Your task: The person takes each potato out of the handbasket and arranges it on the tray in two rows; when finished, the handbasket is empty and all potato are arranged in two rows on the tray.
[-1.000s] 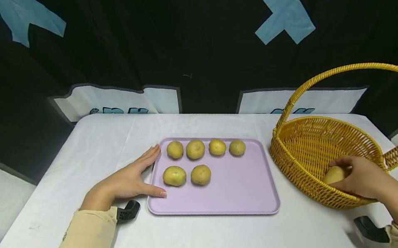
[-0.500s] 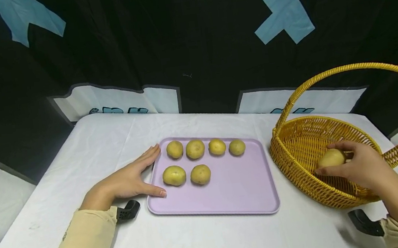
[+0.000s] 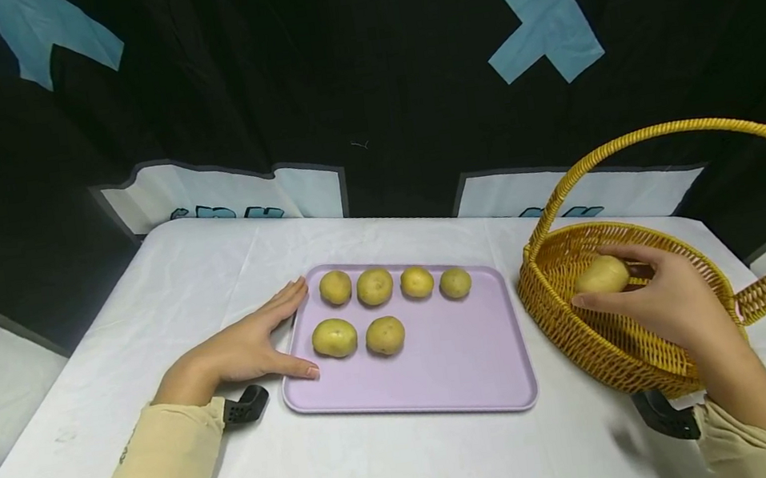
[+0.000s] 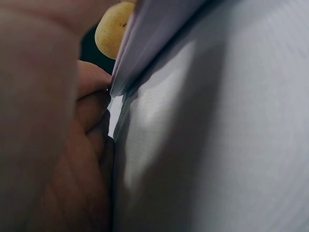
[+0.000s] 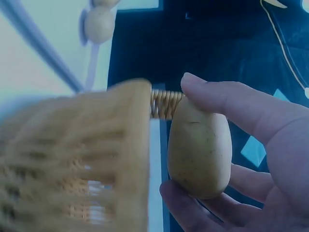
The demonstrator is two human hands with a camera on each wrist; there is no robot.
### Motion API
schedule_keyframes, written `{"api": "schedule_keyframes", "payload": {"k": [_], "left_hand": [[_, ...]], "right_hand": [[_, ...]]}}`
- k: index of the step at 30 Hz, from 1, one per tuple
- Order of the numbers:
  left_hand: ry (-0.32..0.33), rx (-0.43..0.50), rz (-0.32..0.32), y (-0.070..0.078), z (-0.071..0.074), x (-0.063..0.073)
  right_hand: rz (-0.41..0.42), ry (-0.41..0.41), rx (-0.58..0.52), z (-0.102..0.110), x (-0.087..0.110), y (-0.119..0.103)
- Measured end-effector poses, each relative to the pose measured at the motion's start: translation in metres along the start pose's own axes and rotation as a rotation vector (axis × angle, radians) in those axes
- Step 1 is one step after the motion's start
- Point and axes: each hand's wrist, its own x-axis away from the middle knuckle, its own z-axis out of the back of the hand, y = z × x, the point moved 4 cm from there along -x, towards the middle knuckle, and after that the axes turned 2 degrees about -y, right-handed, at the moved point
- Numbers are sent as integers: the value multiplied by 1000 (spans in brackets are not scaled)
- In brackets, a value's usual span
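Observation:
My right hand [image 3: 667,298] grips a potato [image 3: 602,275] between thumb and fingers, over the wicker basket [image 3: 561,324]. In the right wrist view this potato [image 5: 199,147] is held beside the basket's blurred rim [image 5: 137,154]. My left hand [image 3: 245,349] rests at the left edge of a lilac tray [image 3: 459,374], fingers straight, thumb lying over the rim. Several potatoes lie on the tray in two rows: the back row includes one potato [image 3: 375,287], and the front row has two, a left potato [image 3: 334,338] and a right potato [image 3: 385,335].
The basket's tall arched handle [image 3: 674,129] rises above its opening. A white cloth [image 3: 420,468] covers the table. Behind the table hangs a dark cloth backdrop [image 3: 304,80] with light blue shapes.
My right hand has lifted the potato from the bottom of the basket and carried it up and to the left. The left hand and tray have stayed in place.

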Motion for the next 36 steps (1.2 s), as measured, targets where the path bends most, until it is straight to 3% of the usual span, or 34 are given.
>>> {"api": "schedule_keyframes", "payload": {"k": [11, 23, 30, 36], "left_hand": [[3, 0, 3, -1, 0, 0], [-1, 2, -2, -1, 1, -1], [-2, 3, 4, -1, 0, 1], [0, 5, 5, 0, 1, 1]], "right_hand": [[75, -3, -121, -18, -5, -30], [186, -37, -261, -39, -5, -44], [233, -60, -256, -61, -3, -58], [325, -92, -273, -84, -2, -67]]}}
